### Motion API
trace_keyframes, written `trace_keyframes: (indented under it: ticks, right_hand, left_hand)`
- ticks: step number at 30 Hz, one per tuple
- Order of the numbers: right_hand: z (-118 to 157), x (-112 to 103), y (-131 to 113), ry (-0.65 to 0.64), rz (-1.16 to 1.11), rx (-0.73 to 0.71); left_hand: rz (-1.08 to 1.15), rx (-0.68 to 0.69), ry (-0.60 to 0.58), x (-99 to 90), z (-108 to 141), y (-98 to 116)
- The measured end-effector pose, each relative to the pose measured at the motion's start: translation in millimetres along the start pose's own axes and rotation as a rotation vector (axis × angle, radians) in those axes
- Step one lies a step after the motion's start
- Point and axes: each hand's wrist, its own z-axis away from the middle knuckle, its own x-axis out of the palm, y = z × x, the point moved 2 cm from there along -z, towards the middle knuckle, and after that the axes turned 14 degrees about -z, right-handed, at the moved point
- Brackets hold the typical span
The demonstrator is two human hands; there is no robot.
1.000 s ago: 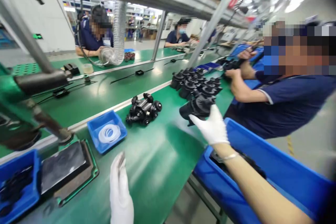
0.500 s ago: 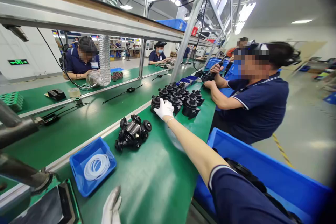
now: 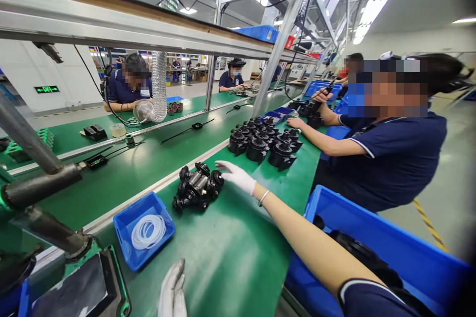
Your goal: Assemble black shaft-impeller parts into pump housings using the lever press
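My right hand (image 3: 238, 177), in a white glove, reaches over the green bench with its fingers apart and nothing in it. Its fingertips are beside a pile of black parts with metal cylinders (image 3: 198, 185). Beyond it, several black round housings (image 3: 258, 146) stand grouped on the bench. My left hand (image 3: 173, 290), also gloved, is at the bottom edge, fingers extended and holding nothing. To its upper left, a blue tray (image 3: 126, 242) holds white rings (image 3: 148, 232).
A metal fixture (image 3: 42, 188) stands at left. A large blue bin (image 3: 372, 228) with black parts is at right. One co-worker (image 3: 386, 158) works at the bench on the right; others sit across. A slanted metal post (image 3: 277, 44) rises behind the housings.
My right hand has let go of a black housing and moved back toward the pile with metal cylinders. The view has shifted slightly left. The co-worker's near hand has moved nearer the housings.
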Motion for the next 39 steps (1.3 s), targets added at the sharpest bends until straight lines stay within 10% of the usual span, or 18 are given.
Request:
trace_keyframes:
  ticks: [12, 31, 39]
  right_hand:
    - [-13, 41, -60, -0.106, -0.143, -0.007]
    - [28, 66, -69, 0.127, -0.233, -0.115]
    - [41, 66, -77, 0.097, -0.234, -0.176]
  left_hand:
    - [-0.110, 0.092, -0.074, -4.2, 21, 51]
    - [-0.263, 0.114, -0.056, 4.1, 35, 50]
    - [-0.846, 0.798, -0.024, 48.6, -38, 151]
